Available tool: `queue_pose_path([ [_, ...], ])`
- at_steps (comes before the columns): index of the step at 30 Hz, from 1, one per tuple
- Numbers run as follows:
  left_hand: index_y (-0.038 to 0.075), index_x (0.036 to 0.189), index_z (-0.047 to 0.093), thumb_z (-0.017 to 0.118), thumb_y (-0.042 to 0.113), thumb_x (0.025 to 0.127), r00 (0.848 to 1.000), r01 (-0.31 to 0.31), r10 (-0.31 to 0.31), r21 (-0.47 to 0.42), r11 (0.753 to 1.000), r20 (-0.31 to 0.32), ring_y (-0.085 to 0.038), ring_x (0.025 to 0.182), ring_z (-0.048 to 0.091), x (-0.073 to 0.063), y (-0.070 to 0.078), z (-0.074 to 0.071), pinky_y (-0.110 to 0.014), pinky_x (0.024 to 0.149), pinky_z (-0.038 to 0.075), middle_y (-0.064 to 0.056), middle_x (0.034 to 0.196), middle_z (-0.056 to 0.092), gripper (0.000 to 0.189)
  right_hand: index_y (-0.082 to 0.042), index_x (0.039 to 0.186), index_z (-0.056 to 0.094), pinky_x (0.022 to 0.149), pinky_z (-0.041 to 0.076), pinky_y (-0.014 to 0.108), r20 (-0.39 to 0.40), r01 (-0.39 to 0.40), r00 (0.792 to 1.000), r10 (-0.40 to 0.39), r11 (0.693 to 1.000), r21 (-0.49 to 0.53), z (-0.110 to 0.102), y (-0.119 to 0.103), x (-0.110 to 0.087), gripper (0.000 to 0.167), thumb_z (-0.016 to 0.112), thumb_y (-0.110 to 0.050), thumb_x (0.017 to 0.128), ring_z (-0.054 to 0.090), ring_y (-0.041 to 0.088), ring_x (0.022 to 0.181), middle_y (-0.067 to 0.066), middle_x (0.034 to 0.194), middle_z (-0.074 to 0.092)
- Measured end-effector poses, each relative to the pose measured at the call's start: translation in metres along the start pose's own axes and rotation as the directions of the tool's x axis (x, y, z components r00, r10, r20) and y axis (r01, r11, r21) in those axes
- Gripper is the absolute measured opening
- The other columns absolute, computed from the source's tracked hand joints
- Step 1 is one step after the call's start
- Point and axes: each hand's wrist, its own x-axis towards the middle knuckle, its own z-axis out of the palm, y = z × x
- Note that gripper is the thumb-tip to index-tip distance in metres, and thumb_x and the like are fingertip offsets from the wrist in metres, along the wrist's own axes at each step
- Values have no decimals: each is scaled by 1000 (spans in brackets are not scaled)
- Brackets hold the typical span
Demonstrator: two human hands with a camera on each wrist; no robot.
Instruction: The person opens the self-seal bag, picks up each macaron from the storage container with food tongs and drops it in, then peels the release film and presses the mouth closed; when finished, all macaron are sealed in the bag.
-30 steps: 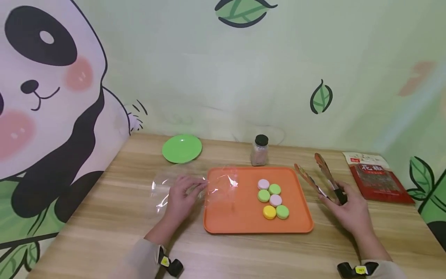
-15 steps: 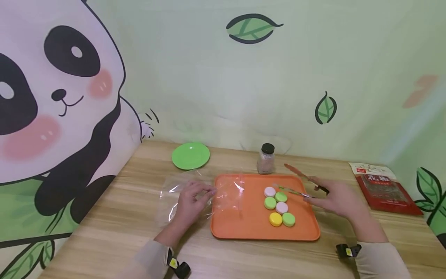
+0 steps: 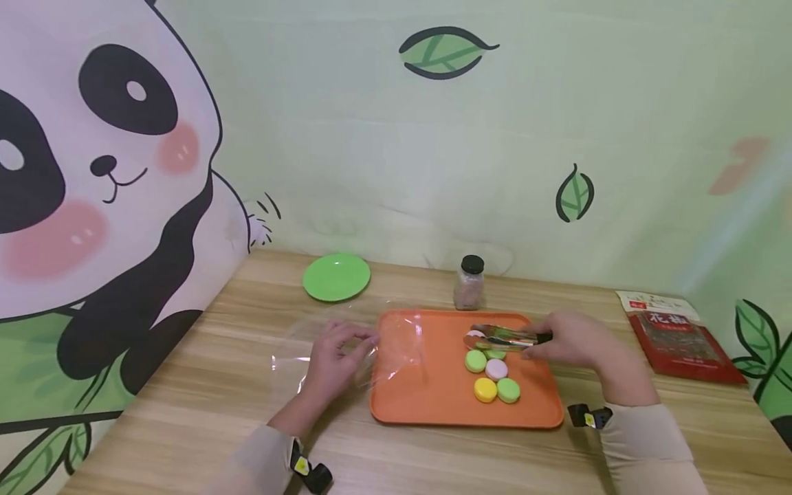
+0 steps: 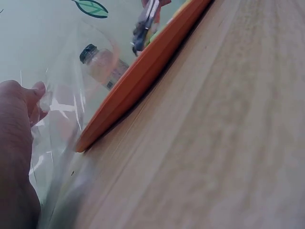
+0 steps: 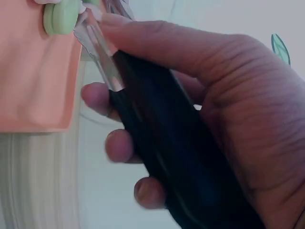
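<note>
My left hand [image 3: 337,361] pinches a clear plastic bag [image 3: 401,347], whose right part lies over the left end of the orange tray [image 3: 427,405]. In my right hand [image 3: 575,337] I grip metal tongs with black handles [image 5: 167,138]. The tongs [image 3: 510,338] reach leftward over the tray, their tips at the farthest pink macaron [image 3: 473,335]; whether they pinch it I cannot tell. They partly cover a green macaron. Nearer me lie another green macaron [image 3: 476,361], a pink one [image 3: 496,370], a yellow one [image 3: 485,390] and a further green one [image 3: 509,390].
A green plate [image 3: 337,277] lies at the back left of the wooden table [image 3: 204,405]. Behind the tray stands a jar [image 3: 469,289] with a black lid. A red and white packet [image 3: 683,344] lies at the right.
My right hand has brought the tongs leftward from beside the tray to the far pink macaron, and their arms have drawn together. The left hand keeps its hold on the bag.
</note>
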Motion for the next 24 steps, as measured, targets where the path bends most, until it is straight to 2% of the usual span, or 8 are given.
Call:
queue_pose_path([
  [4,17,91,78,82,12,84,1000,-11,11,-23,1000,-13,-16,91,58,0,1,3,-29,81,44,10,89,74,9,-16,118,76,68,48,34,-112,53,992,-51,998,17,-6,-6,-7,42,79,-42,85,59,13,81,0,104,74],
  [7,17,91,78,83,12,83,999,-27,26,-31,999,-20,-18,92,57,-1,1,6,-29,81,43,8,90,75,10,-19,118,76,59,44,28,-185,122,976,-115,992,23,-7,-16,-9,43,81,-44,84,54,8,69,-9,86,71],
  [10,16,89,78,84,9,81,997,-66,65,-30,997,-38,-20,91,57,-1,2,8,-30,81,42,4,89,75,12,-23,117,76,50,37,23,-222,250,943,-248,968,-20,-2,-29,-5,39,80,-44,85,44,2,56,-19,70,60],
  [14,10,87,78,85,-1,76,990,-129,126,-46,991,-62,-25,86,56,1,10,6,-32,81,40,-2,85,75,17,-22,117,76,47,31,21,-217,370,902,-374,927,-62,3,-48,4,35,78,-41,87,37,-2,51,-21,60,49],
  [16,6,86,78,84,-5,74,986,-160,156,-61,985,-64,-27,83,55,4,17,5,-33,80,40,-6,83,75,18,-23,117,76,47,30,21,-210,368,903,-375,927,-73,4,-55,8,35,77,-42,88,36,-1,51,-20,59,46],
  [19,2,86,77,83,-10,72,977,-210,204,-85,974,-67,-30,83,57,8,28,2,-33,80,43,-10,83,74,19,-23,117,76,48,31,22,-178,346,918,-354,935,-76,7,-66,18,35,77,-42,88,39,1,53,-19,61,48],
  [21,0,86,77,83,-13,71,967,-249,241,-113,962,-79,-31,85,60,7,32,1,-34,84,45,-12,85,74,21,-24,118,75,49,33,23,-152,349,920,-360,932,-95,13,-75,28,35,77,-42,88,41,2,54,-19,62,50],
  [24,0,90,78,82,-13,71,952,-304,294,-162,939,-84,-31,91,63,2,31,4,-33,89,47,-12,90,75,24,-26,121,74,50,38,24,-108,405,903,-417,907,-116,26,-93,45,35,74,-42,90,45,3,55,-19,67,54],
])
